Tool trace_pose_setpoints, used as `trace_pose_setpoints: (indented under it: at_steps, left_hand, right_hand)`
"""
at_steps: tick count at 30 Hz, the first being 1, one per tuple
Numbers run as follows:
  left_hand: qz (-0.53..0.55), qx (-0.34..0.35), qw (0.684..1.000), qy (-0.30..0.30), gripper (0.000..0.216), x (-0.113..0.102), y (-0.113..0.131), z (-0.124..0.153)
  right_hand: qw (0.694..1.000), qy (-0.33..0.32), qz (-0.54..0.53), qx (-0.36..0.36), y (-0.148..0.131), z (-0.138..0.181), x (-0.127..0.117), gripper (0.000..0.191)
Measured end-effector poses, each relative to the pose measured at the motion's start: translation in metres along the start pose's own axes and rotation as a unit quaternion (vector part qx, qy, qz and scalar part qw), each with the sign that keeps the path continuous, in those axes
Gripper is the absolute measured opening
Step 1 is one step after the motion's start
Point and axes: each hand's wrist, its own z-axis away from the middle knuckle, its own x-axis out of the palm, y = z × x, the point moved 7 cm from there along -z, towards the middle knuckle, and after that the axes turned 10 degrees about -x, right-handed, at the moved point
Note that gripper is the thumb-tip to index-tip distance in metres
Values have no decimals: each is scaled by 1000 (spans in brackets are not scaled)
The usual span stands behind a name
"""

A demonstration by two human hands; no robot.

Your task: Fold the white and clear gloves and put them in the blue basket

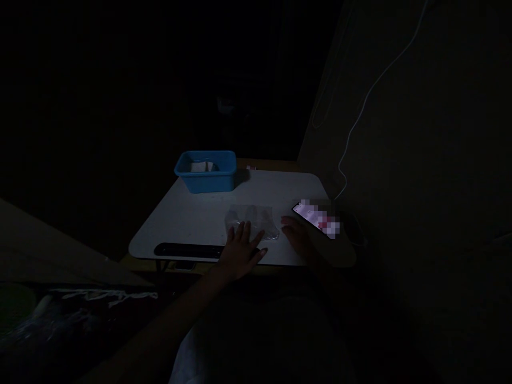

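Observation:
A clear plastic bag [256,214] lies on the white table [192,213], its surface catching a little light. My left hand [240,253] is spread over the bag's near edge, fingers apart and fingertips on the plastic. Just right of the bag is my right hand [296,234], its fingers loosely curved with a gap between thumb and fingers; nothing shows in them. Beyond that hand a phone [310,214] with a lit screen lies at the table's right side. Dim light hides whether anything is inside the bag.
A blue plastic basin [212,182] with pale items inside stands at the table's far left corner. A dark slot [188,249] runs along the near edge. A white cable [362,109] hangs down the wall on the right. Dark surroundings hide most else.

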Motion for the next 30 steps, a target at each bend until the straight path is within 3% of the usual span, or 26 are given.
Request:
trace_pose_setpoints:
  at_steps: [4,7,10,12,16,19,23,26,30]
  left_hand:
    - [13,2,1000,3,53,-3,0,1]
    - [18,3,1000,10,53,-3,-1,1]
    - [17,9,1000,14,54,-2,0,2]
    - [13,12,1000,11,54,-1,0,2]
    - [-1,20,1000,8,53,0,1,1]
    - [-16,22,1000,11,52,-1,2,2]
    - [-32,24,999,19,53,-3,2,2]
    - [-32,28,999,23,53,-3,2,3]
    - [-29,28,999,18,53,-1,1,2]
  right_hand:
    - [979,-64,-180,70,-1,2,1,30]
    - [963,-113,-216,111,-1,5,4,31]
    - [976,-142,-137,86,-2,2,8,28]
    - [989,-127,-78,14,-8,-5,11,25]
    - [994,-87,7,-63,-15,-12,21,34]
    - [972,-104,146,-152,-27,-5,29,39]
    - [913,-131,319,-219,-33,8,35,44]
    - [893,-138,365,-225,-27,7,35,46]
    - [899,-106,358,-228,-18,-8,29,46]
